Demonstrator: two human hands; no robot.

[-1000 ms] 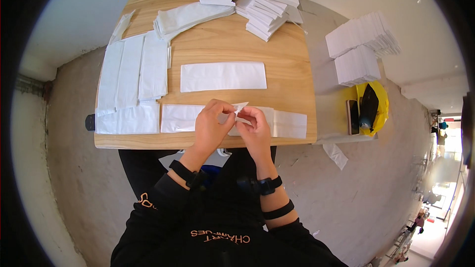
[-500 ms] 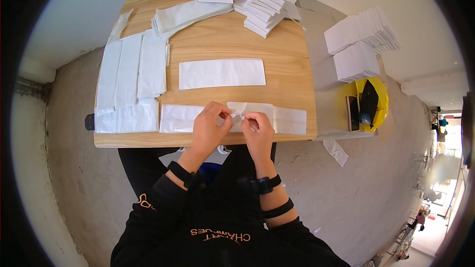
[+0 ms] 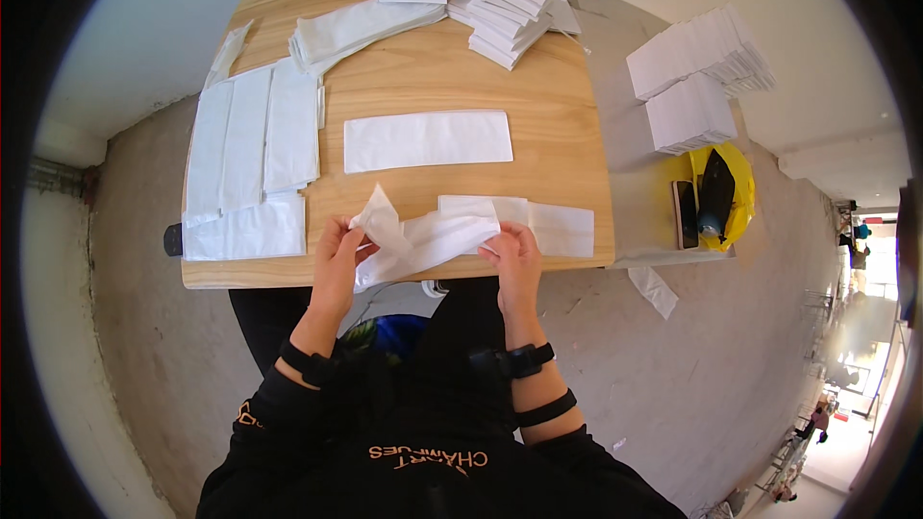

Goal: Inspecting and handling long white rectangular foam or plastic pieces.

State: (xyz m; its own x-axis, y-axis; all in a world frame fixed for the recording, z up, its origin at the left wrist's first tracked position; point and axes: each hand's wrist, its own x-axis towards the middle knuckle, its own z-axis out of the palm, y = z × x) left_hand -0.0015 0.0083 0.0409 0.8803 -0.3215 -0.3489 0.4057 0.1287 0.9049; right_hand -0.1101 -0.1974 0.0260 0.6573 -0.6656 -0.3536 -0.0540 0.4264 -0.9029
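Near the table's front edge, my left hand (image 3: 336, 256) pinches the left end of a long, thin white bag (image 3: 437, 234). A pointed flap of it stands up above my left fingers. At its right end, my right hand (image 3: 513, 258) is closed on the edge with thumb and fingers. The bag stretches between both hands, its lower left part hanging past the table edge. Behind and right of it lies a flat white packet (image 3: 562, 231), partly covered. Farther back, another flat white packet (image 3: 428, 140) rests alone on the wooden tabletop (image 3: 452, 72).
Several white packets (image 3: 245, 139) overlap at the left, with a stack of long sleeves (image 3: 361, 31) behind. White boxes (image 3: 510, 14) are piled at the far right. On the grey surface beside the table are more stacked white boxes (image 3: 687, 86), a phone (image 3: 684, 214) and a yellow bag (image 3: 738, 197).
My hands have moved apart, the left one leftward and nearer me. The white bag, lying on the table before, is now lifted and stretched between them.
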